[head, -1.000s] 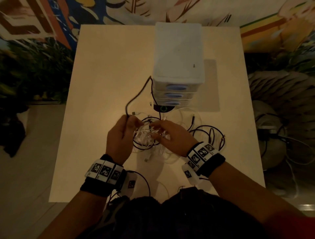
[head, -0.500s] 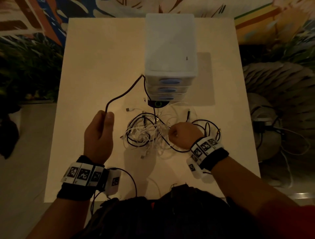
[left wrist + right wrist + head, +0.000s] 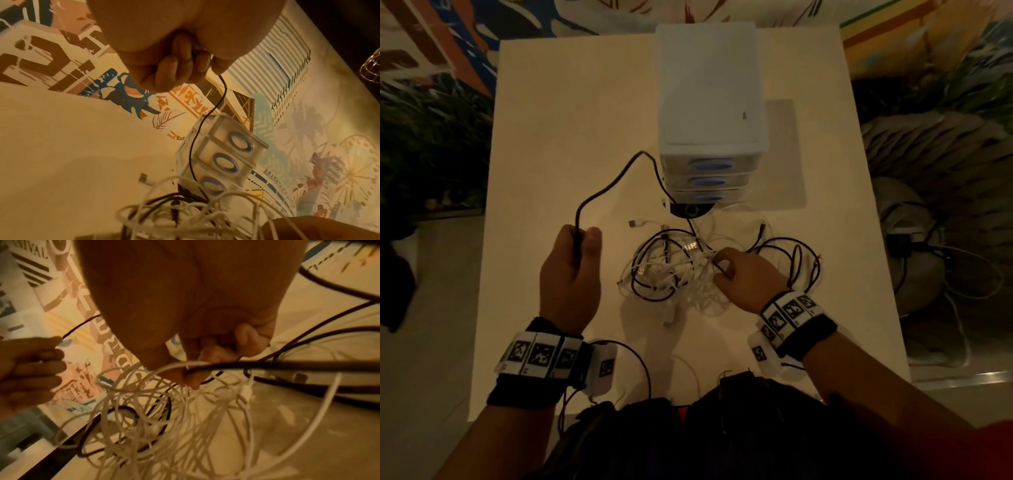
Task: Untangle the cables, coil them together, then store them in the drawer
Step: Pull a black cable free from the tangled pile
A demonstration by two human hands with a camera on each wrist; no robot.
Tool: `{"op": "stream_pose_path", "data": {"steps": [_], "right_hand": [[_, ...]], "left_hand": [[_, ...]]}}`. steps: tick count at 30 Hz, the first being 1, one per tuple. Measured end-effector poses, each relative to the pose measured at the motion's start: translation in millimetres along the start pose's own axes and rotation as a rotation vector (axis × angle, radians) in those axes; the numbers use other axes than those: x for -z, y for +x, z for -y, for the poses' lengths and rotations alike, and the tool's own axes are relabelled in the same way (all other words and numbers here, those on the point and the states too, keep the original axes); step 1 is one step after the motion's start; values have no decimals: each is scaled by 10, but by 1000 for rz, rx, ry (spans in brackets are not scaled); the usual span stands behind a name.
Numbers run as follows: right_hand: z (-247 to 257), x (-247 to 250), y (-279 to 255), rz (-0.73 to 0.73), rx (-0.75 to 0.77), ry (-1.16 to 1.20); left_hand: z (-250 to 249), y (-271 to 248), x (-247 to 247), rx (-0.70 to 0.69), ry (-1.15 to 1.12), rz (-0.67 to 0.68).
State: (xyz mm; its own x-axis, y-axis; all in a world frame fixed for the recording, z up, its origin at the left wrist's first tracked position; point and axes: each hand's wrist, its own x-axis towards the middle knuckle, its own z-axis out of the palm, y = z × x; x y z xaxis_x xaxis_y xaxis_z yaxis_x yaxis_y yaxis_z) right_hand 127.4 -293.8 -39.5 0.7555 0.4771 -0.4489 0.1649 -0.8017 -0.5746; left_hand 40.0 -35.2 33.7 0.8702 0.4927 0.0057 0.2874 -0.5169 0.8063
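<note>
My left hand (image 3: 570, 274) has its grip curled round a black cable (image 3: 613, 183); my right hand (image 3: 748, 278) pinches white and black strands of the tangle (image 3: 671, 274) on the desk (image 3: 558, 137), just before the drawer unit (image 3: 710, 102). Wall lettering behind the unit is partly legible: "ARAN".

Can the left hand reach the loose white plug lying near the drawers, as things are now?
Probably not yet: the left hand grips the black cable. The white plug lies close beside it on bare table, nothing between.

Dim rm, wall mural (image 3: 448, 44), white table (image 3: 571, 113)
</note>
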Motion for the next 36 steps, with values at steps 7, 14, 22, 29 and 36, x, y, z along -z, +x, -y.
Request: {"op": "stream_pose_path", "data": {"steps": [7, 14, 22, 29, 36], "right_hand": [[-91, 150, -183, -169, 4, 86], [-178, 240, -258, -257, -75, -30], [-191, 206, -353, -356, 18, 72], [-137, 72, -380, -289, 24, 24], [-95, 107, -424, -273, 21, 55]], "left_hand": [[207, 7, 190, 68, 102, -12], [500, -17, 337, 259, 400, 205], [1021, -125, 221, 428, 592, 513], [646, -15, 132, 87, 609, 273], [-411, 371, -771, -199, 542, 504]]}}
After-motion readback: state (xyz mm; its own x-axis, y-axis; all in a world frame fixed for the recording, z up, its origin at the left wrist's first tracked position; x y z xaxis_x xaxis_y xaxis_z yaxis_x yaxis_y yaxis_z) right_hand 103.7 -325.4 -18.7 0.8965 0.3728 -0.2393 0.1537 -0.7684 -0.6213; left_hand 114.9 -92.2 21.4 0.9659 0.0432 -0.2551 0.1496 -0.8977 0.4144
